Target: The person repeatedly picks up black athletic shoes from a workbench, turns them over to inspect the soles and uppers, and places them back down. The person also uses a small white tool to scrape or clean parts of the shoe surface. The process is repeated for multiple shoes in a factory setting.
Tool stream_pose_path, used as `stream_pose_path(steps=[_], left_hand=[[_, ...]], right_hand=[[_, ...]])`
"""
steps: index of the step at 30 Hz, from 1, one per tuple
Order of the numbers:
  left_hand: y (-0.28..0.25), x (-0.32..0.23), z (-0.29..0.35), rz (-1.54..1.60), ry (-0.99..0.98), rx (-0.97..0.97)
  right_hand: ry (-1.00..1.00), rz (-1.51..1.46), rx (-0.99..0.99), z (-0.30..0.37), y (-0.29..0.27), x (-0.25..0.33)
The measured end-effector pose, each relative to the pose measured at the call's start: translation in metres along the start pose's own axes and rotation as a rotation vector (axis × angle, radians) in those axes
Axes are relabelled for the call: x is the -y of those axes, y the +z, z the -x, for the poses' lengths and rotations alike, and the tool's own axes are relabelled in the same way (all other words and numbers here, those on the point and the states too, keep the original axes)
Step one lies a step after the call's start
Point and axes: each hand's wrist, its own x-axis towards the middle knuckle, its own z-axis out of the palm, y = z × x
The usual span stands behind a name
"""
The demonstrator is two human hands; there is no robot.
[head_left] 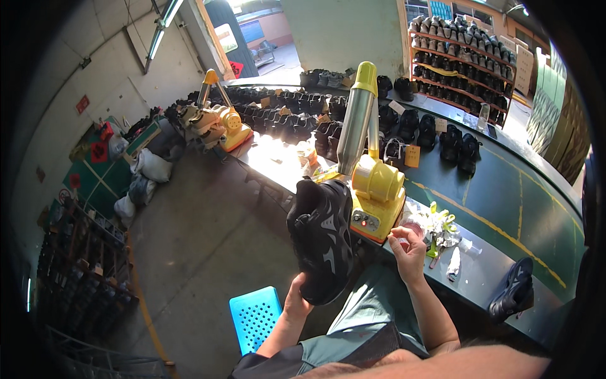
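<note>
Black shoe point(325, 237): raised in front of you, off the worktop point(478, 283), opening uppermost, rounded lower end (apparently the toe) toward you; in view it stands just left of the yellow blower-like machine point(380, 180), contact between them not clear. Handling, estimated: light for its bulk, upper soft and yielding round the collar, sole stiffer, not fragile, little tendency to slip. Best hold probably the sole edge near the toe or the firm heel; the collar likely folds under pressure. Your left grip point(293, 301) is clamped on the shoe's lower end, thumb visible, other fingers mostly hidden. Your right grip point(410, 251) is off the shoe, beside the machine's base, thumb and forefinger curled near each other; whether they meet or pinch something small, you cannot tell.
</note>
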Motion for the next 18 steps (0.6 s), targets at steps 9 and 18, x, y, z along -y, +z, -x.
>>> stream_pose_path(steps=[9,18], left_hand=[[0.051,-0.006,-0.024,0.113,0.090,0.134],[0.033,-0.009,-0.030,0.072,0.085,0.065]], right_hand=[[0.041,-0.063,0.014,0.006,-0.013,0.004],[0.096,-0.091,0.088,0.027,-0.016,0.010]])
